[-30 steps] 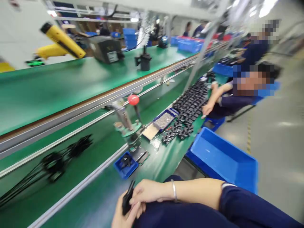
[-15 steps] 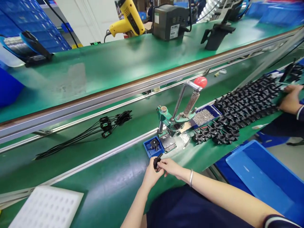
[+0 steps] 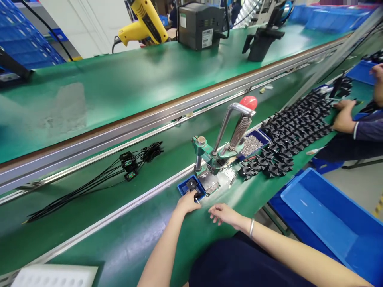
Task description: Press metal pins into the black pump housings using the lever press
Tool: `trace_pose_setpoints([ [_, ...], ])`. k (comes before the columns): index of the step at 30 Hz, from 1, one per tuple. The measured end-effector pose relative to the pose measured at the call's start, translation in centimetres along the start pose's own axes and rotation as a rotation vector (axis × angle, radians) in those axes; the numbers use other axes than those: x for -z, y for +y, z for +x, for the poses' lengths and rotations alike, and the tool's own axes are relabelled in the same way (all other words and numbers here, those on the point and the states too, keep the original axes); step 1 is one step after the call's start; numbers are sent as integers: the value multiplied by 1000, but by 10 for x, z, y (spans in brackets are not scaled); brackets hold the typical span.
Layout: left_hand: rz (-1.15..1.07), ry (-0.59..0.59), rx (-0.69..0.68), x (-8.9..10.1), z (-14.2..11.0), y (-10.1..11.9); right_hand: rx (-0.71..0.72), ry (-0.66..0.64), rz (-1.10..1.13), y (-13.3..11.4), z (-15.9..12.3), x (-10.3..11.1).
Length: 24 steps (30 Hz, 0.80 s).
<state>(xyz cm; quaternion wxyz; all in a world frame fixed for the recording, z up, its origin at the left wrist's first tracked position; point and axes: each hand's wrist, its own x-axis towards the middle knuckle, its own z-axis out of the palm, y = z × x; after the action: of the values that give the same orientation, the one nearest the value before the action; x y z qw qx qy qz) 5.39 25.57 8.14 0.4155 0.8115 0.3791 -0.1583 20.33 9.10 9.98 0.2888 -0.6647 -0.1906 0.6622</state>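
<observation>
My left hand (image 3: pixel 188 202) is closed on a small black plastic part (image 3: pixel 197 195), over the near edge of a small blue tray (image 3: pixel 181 190). Much of that part is hidden by the fingers. Another black part with a round centre (image 3: pixel 192 183) lies inside the tray. To the right, my right hand (image 3: pixel 225 214) hovers over the green bench with loosely bent fingers and nothing in them. Just beyond both hands stands a green hand press (image 3: pixel 215 161) with a red-knobbed lever (image 3: pixel 249 103). Its metal plate (image 3: pixel 210 182) is beside the tray.
A blue box of small metal pieces (image 3: pixel 251 145) and rows of black parts (image 3: pixel 299 119) sit right of the press. Black cables (image 3: pixel 98 179) lie behind left, a white holed block (image 3: pixel 56 275) at front left. A co-worker's hand (image 3: pixel 344 117) is far right, above a large blue bin (image 3: pixel 323 211).
My hands have separated. The left moved up to the small tray with the black part, while the right let go of it and drew back to the right.
</observation>
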Motion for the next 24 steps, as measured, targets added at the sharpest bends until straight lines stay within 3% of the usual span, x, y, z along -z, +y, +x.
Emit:
trace_pose_setpoints([
  [7, 214, 8, -62, -1, -13, -7, -53, 92, 43, 16, -15, 13],
  [10, 312, 43, -22, -3, -13, -11, -55, 123, 58, 17, -19, 17],
  [16, 468, 174, 69, -10, -3, -9, 79, 205, 53, 7, -50, 43],
  [20, 560, 294, 81, -14, -10, -1, 367, 346, -32, -51, -89, 101],
  [24, 614, 404, 105, -19, -26, 6, 778, 599, -141, -164, -132, 189],
])
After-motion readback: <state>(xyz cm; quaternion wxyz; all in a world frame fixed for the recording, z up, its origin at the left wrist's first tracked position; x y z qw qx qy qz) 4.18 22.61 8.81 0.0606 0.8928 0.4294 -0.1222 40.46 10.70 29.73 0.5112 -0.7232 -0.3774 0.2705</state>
